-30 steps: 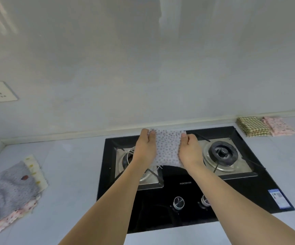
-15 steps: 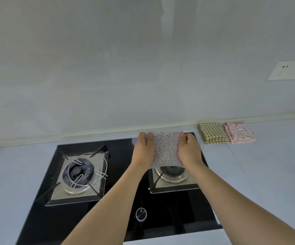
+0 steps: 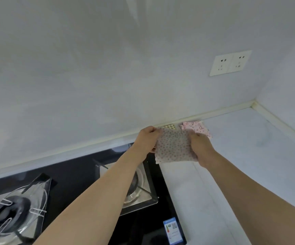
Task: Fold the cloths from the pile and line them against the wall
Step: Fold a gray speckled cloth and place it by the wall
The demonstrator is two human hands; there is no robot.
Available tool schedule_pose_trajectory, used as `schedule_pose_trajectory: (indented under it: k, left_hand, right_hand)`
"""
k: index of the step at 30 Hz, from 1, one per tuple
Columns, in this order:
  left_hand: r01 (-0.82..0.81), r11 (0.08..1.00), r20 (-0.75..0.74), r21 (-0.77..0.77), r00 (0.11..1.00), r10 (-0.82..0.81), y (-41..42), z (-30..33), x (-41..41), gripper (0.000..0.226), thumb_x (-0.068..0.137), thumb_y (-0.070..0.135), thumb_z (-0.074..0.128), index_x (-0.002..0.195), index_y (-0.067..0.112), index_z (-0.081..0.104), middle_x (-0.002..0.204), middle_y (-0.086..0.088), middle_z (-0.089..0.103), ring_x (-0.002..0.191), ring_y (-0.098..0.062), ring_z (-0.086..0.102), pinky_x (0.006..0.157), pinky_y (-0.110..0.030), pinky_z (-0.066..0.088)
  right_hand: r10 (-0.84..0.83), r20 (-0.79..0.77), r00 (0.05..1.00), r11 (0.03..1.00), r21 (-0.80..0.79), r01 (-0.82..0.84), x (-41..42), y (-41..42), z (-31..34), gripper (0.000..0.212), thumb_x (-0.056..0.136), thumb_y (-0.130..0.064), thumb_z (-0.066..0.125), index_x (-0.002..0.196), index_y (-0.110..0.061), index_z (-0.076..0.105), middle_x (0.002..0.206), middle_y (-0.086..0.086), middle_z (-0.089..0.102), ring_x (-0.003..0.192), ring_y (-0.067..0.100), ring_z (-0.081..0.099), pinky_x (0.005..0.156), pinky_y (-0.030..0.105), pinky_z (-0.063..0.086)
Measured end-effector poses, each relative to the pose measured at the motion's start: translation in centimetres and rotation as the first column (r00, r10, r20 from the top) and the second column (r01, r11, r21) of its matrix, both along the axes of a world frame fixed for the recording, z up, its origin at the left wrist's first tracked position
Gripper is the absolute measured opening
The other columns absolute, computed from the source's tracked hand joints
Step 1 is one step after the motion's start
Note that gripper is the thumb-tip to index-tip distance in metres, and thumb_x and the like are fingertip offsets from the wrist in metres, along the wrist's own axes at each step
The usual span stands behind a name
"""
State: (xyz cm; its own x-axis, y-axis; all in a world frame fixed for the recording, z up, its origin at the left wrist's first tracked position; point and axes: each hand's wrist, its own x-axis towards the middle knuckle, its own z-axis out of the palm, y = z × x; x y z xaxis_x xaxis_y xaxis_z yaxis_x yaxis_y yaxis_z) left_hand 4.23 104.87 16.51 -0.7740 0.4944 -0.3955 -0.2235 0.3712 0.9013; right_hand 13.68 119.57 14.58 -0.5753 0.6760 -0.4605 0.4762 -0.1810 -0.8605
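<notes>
- Holding the folded dotted cloth (image 3: 174, 147) by its two side edges, my left hand (image 3: 147, 138) pinches the left edge and my right hand (image 3: 200, 145) pinches the right edge; both are closed on the fabric.
- The cloth hangs in the air between the hands, above the right end of the stove (image 3: 76, 183) and the table (image 3: 240, 156), close to the wall (image 3: 107, 76) but not yet laid down.
- Its long axis, as I hold it, runs from near me toward the wall, and its far edge reaches nearly to the pale strip at the foot of the wall.
- Two folded cloths already lie against the wall: the checked cloth (image 3: 169, 126) is mostly hidden behind the dotted one, and the pink cloth (image 3: 196, 127) is just to the right of it, partly covered by my right hand.
- The relation that matters, I judge: the free place in the row is to the left of the checked cloth, so the cloth must go down a little left, on the left hand's side.
- There the table is only a narrow band between the stove and the wall, so the near part may end over the black glass.
- The right burner (image 3: 139, 188) is under my left forearm; nothing else blocks the way.
- A wall socket (image 3: 230, 63) is high on the right, well apart.
</notes>
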Motion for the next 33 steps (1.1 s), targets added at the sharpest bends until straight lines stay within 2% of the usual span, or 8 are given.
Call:
schedule_pose_trajectory:
  k: [6, 10, 13, 17, 21, 24, 31, 33]
  left_hand:
    - [0.018, 0.999, 0.054, -0.036, 0.998, -0.016, 14.4, -1.5, -0.3, 0.016, 0.095, 0.020, 0.059, 0.092, 0.005, 0.062, 0.088, -0.017, 0.068, 0.065, -0.028, 0.067, 0.051, -0.029, 0.056]
    - [0.062, 0.998, 0.087, -0.033, 0.994, -0.059, 22.4, -3.1, -1.0, 0.009, 0.094, 0.012, 0.058, 0.090, 0.004, 0.060, 0.085, -0.018, 0.068, 0.061, -0.031, 0.069, 0.055, -0.037, 0.060]
    - [0.075, 0.997, 0.104, -0.036, 0.992, -0.071, 27.1, -4.6, -1.6, 0.009, 0.094, 0.010, 0.059, 0.089, 0.002, 0.060, 0.081, -0.018, 0.067, 0.058, -0.030, 0.067, 0.052, -0.033, 0.057]
    - [0.077, 0.994, 0.103, -0.072, 0.992, -0.070, 32.0, -6.5, -2.7, 0.012, 0.093, 0.012, 0.061, 0.086, 0.003, 0.059, 0.078, -0.018, 0.065, 0.057, -0.029, 0.067, 0.051, -0.033, 0.057]
    - [0.038, 0.993, 0.104, -0.110, 0.994, -0.027, 34.9, -8.2, -3.7, 0.015, 0.093, 0.013, 0.063, 0.079, 0.010, 0.056, 0.073, -0.015, 0.061, 0.057, -0.028, 0.066, 0.056, -0.037, 0.060]
    - [0.011, 0.991, 0.118, -0.132, 0.993, 0.004, 36.2, -9.6, -4.4, 0.018, 0.094, 0.015, 0.063, 0.078, 0.010, 0.056, 0.074, -0.015, 0.061, 0.059, -0.030, 0.066, 0.060, -0.039, 0.060]
    - [0.011, 0.932, -0.138, -0.362, 0.988, -0.066, 35.4, -12.4, -6.1, 0.017, 0.085, 0.017, 0.053, 0.090, 0.005, 0.065, 0.084, -0.013, 0.069, 0.076, -0.031, 0.070, 0.072, -0.043, 0.060]
    - [0.033, 0.922, -0.155, -0.386, 0.983, -0.100, 34.5, -12.5, -6.0, 0.018, 0.087, 0.016, 0.049, 0.090, 0.005, 0.063, 0.084, -0.013, 0.068, 0.077, -0.033, 0.070, 0.071, -0.047, 0.060]
  right_hand:
    - [-0.061, 0.037, 0.997, 0.988, -0.139, 0.066, 1.2, 14.3, -0.2, 0.043, 0.101, -0.039, 0.041, 0.122, -0.005, 0.057, 0.119, 0.011, 0.060, 0.104, 0.030, 0.060, 0.089, 0.042, 0.052]
    - [-0.087, 0.052, 0.995, 0.983, -0.156, 0.094, 1.8, 22.1, -0.4, 0.022, 0.099, -0.024, 0.046, 0.107, -0.009, 0.060, 0.106, 0.012, 0.060, 0.089, 0.026, 0.058, 0.067, 0.033, 0.049]
    - [-0.092, 0.101, 0.991, 0.980, -0.168, 0.108, 1.4, 26.5, -1.0, 0.017, 0.098, -0.022, 0.047, 0.092, -0.014, 0.060, 0.105, 0.009, 0.060, 0.091, 0.025, 0.055, 0.070, 0.034, 0.046]
    - [-0.096, 0.144, 0.985, 0.980, -0.162, 0.119, -0.2, 30.8, -2.7, 0.016, 0.099, -0.017, 0.046, 0.099, -0.011, 0.061, 0.110, 0.010, 0.061, 0.093, 0.024, 0.055, 0.079, 0.035, 0.045]
    - [-0.064, 0.095, 0.993, 0.992, -0.105, 0.074, -1.5, 33.2, -4.8, 0.038, 0.094, -0.015, 0.049, 0.129, 0.000, 0.052, 0.132, 0.023, 0.053, 0.098, 0.027, 0.052, 0.083, 0.041, 0.047]
    - [-0.039, 0.096, 0.995, 0.995, -0.088, 0.047, -2.1, 34.2, -6.1, 0.041, 0.094, -0.015, 0.050, 0.132, 0.000, 0.049, 0.139, 0.022, 0.048, 0.123, 0.037, 0.050, 0.101, 0.049, 0.041]
    - [0.013, 0.285, 0.958, 1.000, -0.027, -0.005, -2.4, 34.2, -8.6, 0.049, 0.094, -0.009, 0.052, 0.140, 0.001, 0.037, 0.145, 0.017, 0.038, 0.134, 0.028, 0.038, 0.110, 0.031, 0.029]
    - [0.067, 0.349, 0.935, 0.996, 0.029, -0.083, -2.2, 34.4, -9.6, 0.040, 0.092, -0.006, 0.053, 0.131, -0.005, 0.043, 0.130, 0.010, 0.047, 0.117, 0.017, 0.047, 0.098, 0.023, 0.037]
